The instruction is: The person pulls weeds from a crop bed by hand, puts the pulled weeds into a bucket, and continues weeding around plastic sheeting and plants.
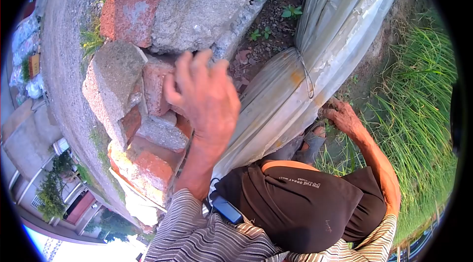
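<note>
My left hand (209, 97) is over the pile of rubble, its fingers apart and bent, the tips slightly blurred, and nothing shows in it. Close under its thumb lies a reddish brick piece (156, 84). Beyond the fingertips rests a large grey concrete chunk (199, 13), with a red brick (129, 15) against it. My right hand (345, 116) is low beside the lower edge of a long bundle of translucent plastic sheeting (276, 94). Its fingers are curled together near the ground; what they hold, if anything, I cannot make out.
A thin tie (306, 74) cinches the plastic bundle. Tall grass (419, 99) grows on the right. My sandalled foot (313, 143) shows below the bundle. More broken masonry (148, 168) lies at left, beside a gravel road (64, 74). A blue device (226, 209) hangs at my chest.
</note>
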Tool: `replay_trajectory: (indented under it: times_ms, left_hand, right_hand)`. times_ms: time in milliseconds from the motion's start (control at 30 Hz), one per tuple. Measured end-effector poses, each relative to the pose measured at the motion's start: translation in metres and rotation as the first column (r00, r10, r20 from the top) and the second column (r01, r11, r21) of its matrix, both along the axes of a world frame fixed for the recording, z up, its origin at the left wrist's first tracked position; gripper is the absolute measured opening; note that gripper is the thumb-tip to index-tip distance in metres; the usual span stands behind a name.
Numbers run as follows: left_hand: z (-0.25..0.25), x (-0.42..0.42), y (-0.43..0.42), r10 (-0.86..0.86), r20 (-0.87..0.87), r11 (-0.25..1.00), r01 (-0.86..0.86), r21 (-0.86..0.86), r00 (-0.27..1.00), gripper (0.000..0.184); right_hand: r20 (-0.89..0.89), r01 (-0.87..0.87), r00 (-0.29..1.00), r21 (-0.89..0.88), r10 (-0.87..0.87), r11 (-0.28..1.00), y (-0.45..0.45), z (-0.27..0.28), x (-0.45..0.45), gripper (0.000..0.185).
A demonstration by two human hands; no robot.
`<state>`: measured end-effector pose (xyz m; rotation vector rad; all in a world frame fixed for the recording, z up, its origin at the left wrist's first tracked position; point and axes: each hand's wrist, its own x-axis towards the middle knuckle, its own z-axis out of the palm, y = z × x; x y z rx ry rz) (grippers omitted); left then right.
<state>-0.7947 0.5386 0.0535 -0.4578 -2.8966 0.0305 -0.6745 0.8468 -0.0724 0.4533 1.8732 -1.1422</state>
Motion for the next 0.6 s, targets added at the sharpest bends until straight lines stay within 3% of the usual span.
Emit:
replay_trajectory:
  times_ms: [100, 167, 200, 300, 400, 500, 533, 600]
  left_hand:
    - [-0.031, 0.024, 0.009, -0.162, 0.228, 0.96, 0.101, 0.261, 0.96, 0.032]
    - [-0.066, 0.017, 0.016, -0.133, 0.42, 0.871, -0.097, 0.482, 0.898, 0.035]
    - [-0.084, 0.011, 0.02, -0.138, 0.514, 0.801, -0.21, 0.561, 0.847, 0.037]
    - [-0.139, -0.021, 0.041, 0.006, 0.567, 0.901, -0.25, 0.354, 0.824, 0.047]
    - [-0.174, -0.048, 0.049, 0.063, 0.586, 0.927, -0.265, 0.266, 0.808, 0.045]
    - [-0.207, -0.066, 0.042, 0.046, 0.601, 0.963, -0.196, 0.187, 0.798, 0.032]
    - [-0.217, -0.065, 0.041, 0.004, 0.483, 0.965, -0.13, 0.228, 0.875, 0.017]
    - [-0.224, -0.071, 0.035, -0.021, 0.484, 0.965, -0.109, 0.24, 0.875, 0.014]
  right_hand:
    - [0.013, 0.003, 1.0, -0.026, -0.002, 1.0, 0.002, 0.007, -0.004, 0.034]
    - [0.051, 0.087, 0.995, -0.003, -0.087, 0.996, 0.004, 0.006, -0.001, 0.035]
    - [0.151, 0.136, 0.979, 0.004, -0.135, 0.991, 0.004, 0.015, -0.006, 0.032]
    - [0.088, 0.097, 0.991, 0.013, -0.097, 0.995, 0.012, 0.002, 0.007, 0.03]
    - [0.088, 0.143, 0.986, -0.002, -0.142, 0.99, 0.014, 0.01, 0.006, 0.03]
    - [0.097, 0.176, 0.98, 0.005, -0.176, 0.984, 0.018, 0.014, 0.007, 0.035]
    - [0.103, 0.186, 0.977, 0.012, -0.187, 0.982, 0.019, 0.015, 0.006, 0.038]
    - [0.107, 0.188, 0.976, 0.019, -0.189, 0.982, 0.022, 0.012, 0.008, 0.038]
